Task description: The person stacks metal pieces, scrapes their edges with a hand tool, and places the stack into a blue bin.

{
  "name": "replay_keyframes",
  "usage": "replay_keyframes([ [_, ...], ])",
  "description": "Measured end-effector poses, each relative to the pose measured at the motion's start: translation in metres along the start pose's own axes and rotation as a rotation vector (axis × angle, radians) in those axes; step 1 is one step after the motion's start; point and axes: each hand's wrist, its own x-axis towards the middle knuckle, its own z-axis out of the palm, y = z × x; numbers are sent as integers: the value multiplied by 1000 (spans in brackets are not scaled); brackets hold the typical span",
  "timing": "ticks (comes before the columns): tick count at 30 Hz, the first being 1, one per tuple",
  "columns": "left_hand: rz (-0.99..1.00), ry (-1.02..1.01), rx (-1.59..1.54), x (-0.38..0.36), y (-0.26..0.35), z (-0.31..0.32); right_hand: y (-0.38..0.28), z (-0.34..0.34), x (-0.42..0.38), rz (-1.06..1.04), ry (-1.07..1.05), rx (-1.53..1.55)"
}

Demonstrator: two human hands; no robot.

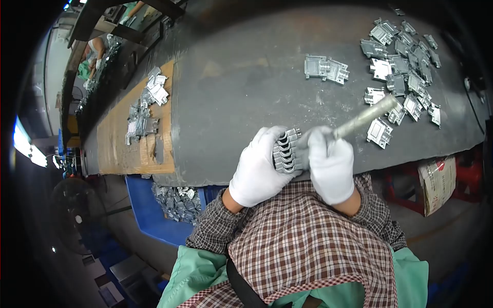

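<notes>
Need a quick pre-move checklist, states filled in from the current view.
1. Left hand closed around stack of metal parts: ok.
2. Right hand closed on rod: ok.
3. White gloves on both hands: ok.
4. Rod's near end touching the stack: cannot tell, blurred.
5. Loose parts gathered in one group: not ok, spread about the bench.

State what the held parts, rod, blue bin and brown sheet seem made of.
Parts: likely metal, silvery with bright glints.
Rod: pale, faintly shiny; blur leaves metal or plastic open.
Bin: probably plastic, smooth and evenly blue.
Sheet: apparently cardboard, matte, with a torn patch.
</notes>
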Motion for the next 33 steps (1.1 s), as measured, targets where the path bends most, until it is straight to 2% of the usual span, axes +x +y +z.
replay_keyframes([
  [3, 11, -2, 7, 1, 1, 0, -9, -11, -10, 184, -83, -58],
  [4, 14, -5, 13, 1, 1, 0, -10, -11, -12, 208, -76, 10],
  [7, 18, 16, -8, 1, 2, 0, -6, -7, -2, 49, -1, -24],
  [8, 18, 14, -1, 1, 3, 0, -10, -5, 4, 76, 18, 22],
  [11, 24, 7, 2, 2, 3, 1, -9, 2, 22, 60, -25, -183],
  [15, -5, 16, -14, 1, 3, 1, -3, 0, 20, 34, -57, -162],
  [18, 14, 33, -11, 2, 2, 1, -8, -2, -3, 67, -25, -39],
  [21, -1, 25, -26, 1, 3, 2, -9, -12, -8, 248, -112, 15],
  [22, -6, 19, -33, 2, 4, 2, -9, -7, -6, 188, -57, 93],
  [25, -1, 27, -28, 1, 1, 2, -16, -3, 8, 184, -35, -45],
  [26, 24, 23, -22, 0, 0, 2, -14, 0, 12, -7, -4, -212],
  [29, 53, 4, -24, -1, -1, 3, -5, 2, 17, -8, -46, -318],
  [33, 14, -9, -22, 0, 1, 1, -4, 2, 4, -37, -8, -99],
])
